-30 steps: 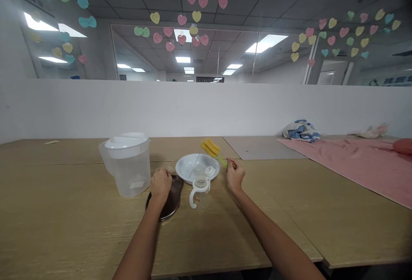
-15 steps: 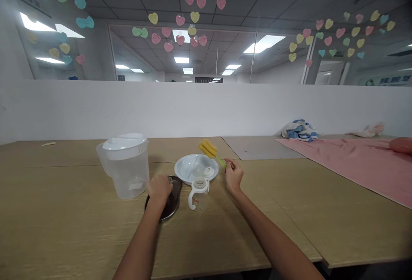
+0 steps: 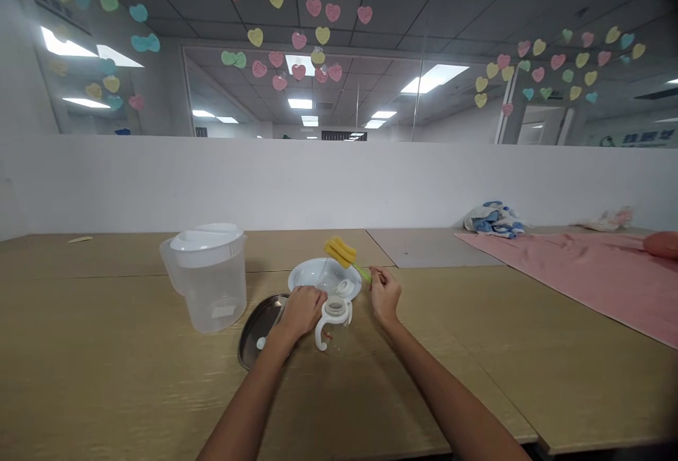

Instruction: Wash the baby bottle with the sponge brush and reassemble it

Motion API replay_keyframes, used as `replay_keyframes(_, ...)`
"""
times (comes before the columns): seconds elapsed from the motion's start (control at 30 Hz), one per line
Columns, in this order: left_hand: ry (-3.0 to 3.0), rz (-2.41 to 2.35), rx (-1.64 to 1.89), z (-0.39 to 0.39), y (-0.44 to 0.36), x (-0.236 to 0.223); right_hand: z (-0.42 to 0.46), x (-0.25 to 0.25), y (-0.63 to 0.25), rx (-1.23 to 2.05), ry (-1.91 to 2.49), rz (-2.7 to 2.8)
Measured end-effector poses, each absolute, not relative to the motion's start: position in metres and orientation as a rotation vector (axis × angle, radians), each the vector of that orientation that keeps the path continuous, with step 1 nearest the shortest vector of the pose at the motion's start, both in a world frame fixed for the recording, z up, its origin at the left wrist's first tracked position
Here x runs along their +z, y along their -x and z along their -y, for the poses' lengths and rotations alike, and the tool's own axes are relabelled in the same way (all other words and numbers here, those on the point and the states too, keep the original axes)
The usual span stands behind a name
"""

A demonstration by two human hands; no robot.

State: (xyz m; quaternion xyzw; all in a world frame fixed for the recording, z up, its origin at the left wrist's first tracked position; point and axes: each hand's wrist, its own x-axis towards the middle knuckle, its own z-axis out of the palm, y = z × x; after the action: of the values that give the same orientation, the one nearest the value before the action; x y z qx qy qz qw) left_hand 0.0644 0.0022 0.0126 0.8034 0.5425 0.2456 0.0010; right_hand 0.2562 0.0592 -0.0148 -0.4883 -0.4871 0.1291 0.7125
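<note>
My right hand [image 3: 385,293] is closed round the green handle of a bottle brush with a yellow sponge head [image 3: 340,252]. The sponge is raised over the far rim of a white bowl [image 3: 303,279]. My left hand [image 3: 304,310] is beside a clear baby bottle with a white collar and curved handles [image 3: 335,309]. Its fingers are bent and partly hidden, apparently open, and I cannot tell whether they touch the bottle. The bottle stands upright in front of the bowl. A small white cap-like piece [image 3: 345,287] shows at the bowl's near right side.
Left of my left hand lies a dark metal tray [image 3: 253,337] with a small white piece [image 3: 261,342] in it. A clear lidded pitcher [image 3: 215,298] stands behind it. At the right are a pink cloth [image 3: 572,263] and a crumpled blue-white cloth [image 3: 494,219].
My left hand has moved right, from over the metal tray to the bottle's side, uncovering the tray's left part. My right hand still holds the brush in nearly the same place.
</note>
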Motion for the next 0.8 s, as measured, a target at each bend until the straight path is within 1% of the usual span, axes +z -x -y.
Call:
replay_keyframes(0.07,-2.523,-1.719,0.675,0.001,-0.065,0.015,-0.060,-0.015,-0.256,0.289,1.075,1.087)
replay_keyframes(0.17,-2.529,-1.722,0.626,-0.002,-0.064,0.021,-0.059,-0.015,-0.255,0.284,1.066,1.094)
replay_keyframes(0.43,-2.530,-1.684,0.346,-0.030,-0.066,0.026,-0.058,-0.014,-0.254,0.304,1.081,1.069)
replay_keyframes(0.8,-2.492,-1.882,0.447,-0.023,-0.069,0.021,-0.056,-0.012,-0.252,0.325,1.097,1.082)
